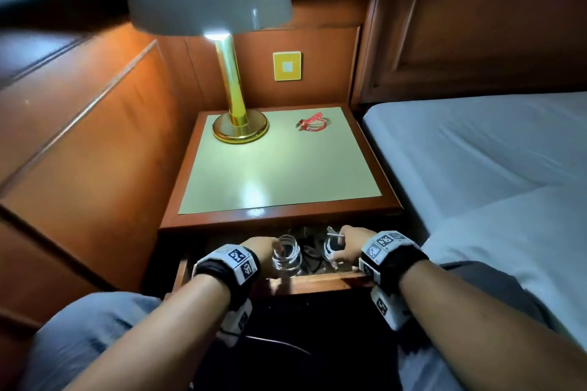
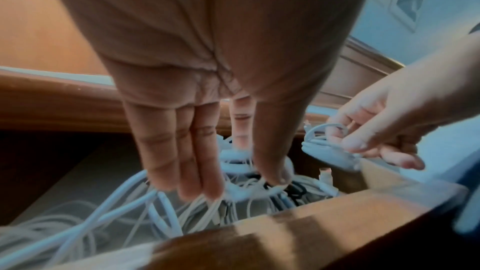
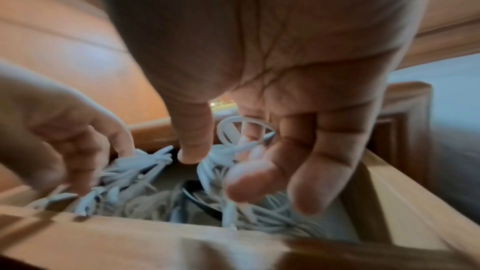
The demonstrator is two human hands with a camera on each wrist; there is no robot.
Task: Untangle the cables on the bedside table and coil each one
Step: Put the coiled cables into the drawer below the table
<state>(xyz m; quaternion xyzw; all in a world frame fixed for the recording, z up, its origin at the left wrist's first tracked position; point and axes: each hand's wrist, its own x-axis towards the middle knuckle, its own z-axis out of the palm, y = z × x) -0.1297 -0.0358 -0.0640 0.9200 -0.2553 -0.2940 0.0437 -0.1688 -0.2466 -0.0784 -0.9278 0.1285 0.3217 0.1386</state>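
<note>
The bedside table's drawer (image 1: pixel 317 280) is pulled open and holds a tangle of white cables (image 2: pixel 109 213) with a black cable (image 3: pixel 197 198) among them. My left hand (image 1: pixel 270 247) (image 2: pixel 257 161) reaches in, thumb and forefinger pinching a looped white cable (image 1: pixel 286 255) (image 2: pixel 233 163). My right hand (image 1: pixel 340 247) (image 3: pixel 221 171) grips a small white cable coil (image 1: pixel 330 246) (image 2: pixel 324 151) just above the drawer's right side. A coiled red cable (image 1: pixel 313 124) lies on the tabletop (image 1: pixel 279 168) at the back right.
A brass lamp (image 1: pixel 239 130) stands lit on the tabletop's back left. A bed (image 1: pixel 476 152) runs close along the right, a wooden panel (image 1: pixel 95 136) along the left. My knees sit below the drawer.
</note>
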